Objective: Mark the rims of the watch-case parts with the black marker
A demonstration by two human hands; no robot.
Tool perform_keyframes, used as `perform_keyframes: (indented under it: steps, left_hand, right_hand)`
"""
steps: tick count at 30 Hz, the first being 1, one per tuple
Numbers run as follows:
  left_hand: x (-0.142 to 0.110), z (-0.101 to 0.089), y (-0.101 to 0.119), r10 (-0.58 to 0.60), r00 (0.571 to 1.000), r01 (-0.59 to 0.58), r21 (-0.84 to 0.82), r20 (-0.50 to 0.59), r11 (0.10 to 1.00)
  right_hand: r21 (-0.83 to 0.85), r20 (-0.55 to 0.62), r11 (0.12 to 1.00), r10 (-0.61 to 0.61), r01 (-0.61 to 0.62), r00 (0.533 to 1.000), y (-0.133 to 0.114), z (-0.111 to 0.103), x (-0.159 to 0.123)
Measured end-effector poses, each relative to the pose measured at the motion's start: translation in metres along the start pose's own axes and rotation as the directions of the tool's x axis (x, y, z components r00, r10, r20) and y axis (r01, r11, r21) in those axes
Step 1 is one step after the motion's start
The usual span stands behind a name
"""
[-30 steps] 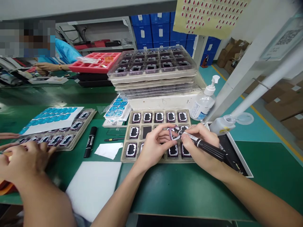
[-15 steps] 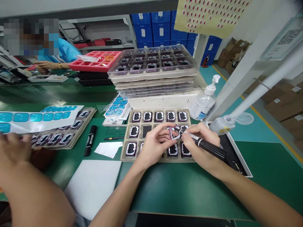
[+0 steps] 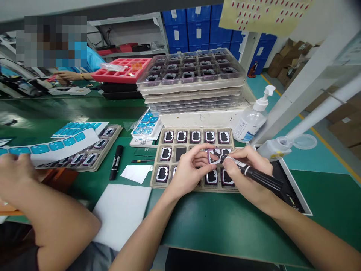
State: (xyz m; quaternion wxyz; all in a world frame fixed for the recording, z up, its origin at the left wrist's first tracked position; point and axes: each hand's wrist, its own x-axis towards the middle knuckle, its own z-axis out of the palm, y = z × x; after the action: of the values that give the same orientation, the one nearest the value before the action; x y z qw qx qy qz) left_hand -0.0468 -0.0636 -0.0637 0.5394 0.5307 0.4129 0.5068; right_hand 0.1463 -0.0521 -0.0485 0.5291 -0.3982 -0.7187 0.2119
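My left hand pinches a small purple-rimmed frame part just above a beige tray of like parts. My right hand grips a black marker pen, its tip touching the held part. Both hands hover over the tray's middle and right cells. Several cells hold purple-rimmed parts; one cell looks dark and bare.
A co-worker's arm and hand hold a strip of blue stickers at left, over another tray. A second marker, white sheets, stacked clear trays, a pump bottle and a red tray stand around.
The view has shifted slightly, so things sit a bit further right. The co-worker's hand lifted the blue sticker strip leftward. My hands keep the part and pen together.
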Motion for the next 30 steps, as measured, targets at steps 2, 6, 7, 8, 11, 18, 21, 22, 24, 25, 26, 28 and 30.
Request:
perform_keyframes:
  steps: [2,6,7,8,11,18,21,22,24,25,26,28,30]
  left_hand:
    - [0.0,-0.001,-0.001,0.006,1.0,-0.006,0.009,0.001,1.0]
    - [0.001,-0.002,-0.001,0.01,1.0,-0.01,0.013,0.002,1.0]
    - [0.001,-0.002,-0.001,0.009,1.0,-0.009,0.017,0.003,1.0]
    - [0.001,-0.002,-0.001,0.008,1.0,-0.008,0.02,0.004,1.0]
    - [0.0,-0.001,0.0,0.012,1.0,-0.012,0.019,0.005,1.0]
    - [-0.001,0.0,0.001,0.009,1.0,-0.009,0.026,-0.002,1.0]
    - [-0.001,0.001,0.002,0.0,1.0,0.0,0.033,-0.009,0.999]
    - [-0.002,0.001,0.002,0.0,1.0,0.001,0.036,-0.012,0.999]
    - [-0.002,0.001,0.003,0.001,1.0,-0.001,0.045,-0.014,0.999]
    - [-0.002,0.001,0.003,0.003,1.0,-0.002,0.049,-0.015,0.999]
    - [-0.001,0.001,0.003,0.004,1.0,-0.003,0.052,-0.016,0.999]
    - [-0.001,0.002,0.003,0.006,1.0,-0.005,0.058,-0.017,0.998]
    - [-0.001,0.002,0.002,0.01,1.0,-0.009,0.063,-0.016,0.998]
  right_hand:
    - [0.002,0.016,1.0,0.003,-0.003,1.0,0.002,-0.001,-0.001]
    - [-0.001,0.005,1.0,-0.002,0.002,1.0,0.003,-0.001,-0.001]
    - [0.003,0.004,1.0,-0.004,0.004,1.0,0.003,-0.001,-0.001]
    - [0.005,0.004,1.0,-0.003,0.003,1.0,0.003,-0.001,-0.001]
    - [-0.005,0.003,1.0,0.002,-0.002,1.0,0.003,-0.001,-0.002]
    - [-0.026,-0.008,1.0,-0.001,0.0,1.0,-0.003,0.0,0.001]
    - [-0.02,-0.01,1.0,-0.01,0.01,1.0,-0.006,0.001,0.003]
    - [-0.018,-0.004,1.0,-0.01,0.009,1.0,-0.007,0.001,0.003]
    - [-0.019,0.0,1.0,-0.002,0.002,1.0,-0.007,0.001,0.003]
    - [-0.02,-0.005,1.0,-0.001,0.001,1.0,-0.007,0.002,0.003]
    - [-0.022,-0.011,1.0,-0.004,0.003,1.0,-0.007,0.002,0.003]
    - [-0.026,-0.028,1.0,-0.015,0.014,0.999,-0.007,0.002,0.004]
    - [-0.024,-0.036,0.999,-0.028,0.027,0.999,-0.006,0.003,0.004]
